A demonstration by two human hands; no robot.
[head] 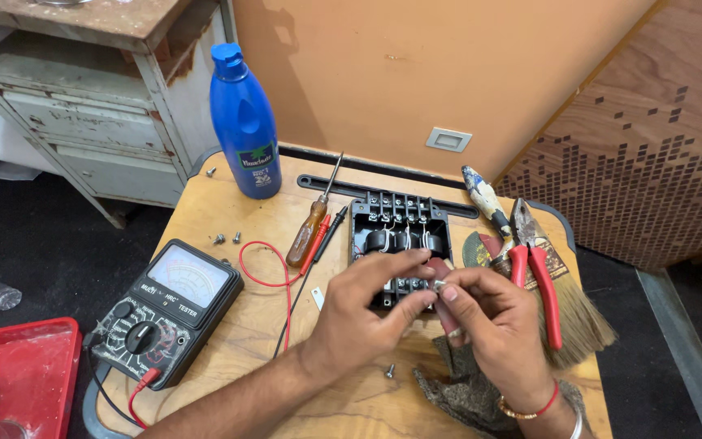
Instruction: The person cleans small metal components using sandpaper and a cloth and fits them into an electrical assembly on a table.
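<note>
Both arms are bare from the forearm down, with no sleeve showing anywhere. The left hand (367,305) wears nothing at all: no ring, no watch, no band. The right hand (493,313) has short trimmed nails, and its wrist carries three things stacked close together: a thin red thread (539,404) nearest the hand, a slim gold-coloured bangle (515,413) beside it, and a broader silver-coloured bangle (577,421) furthest up the arm, partly cut off at the picture's lower edge
</note>
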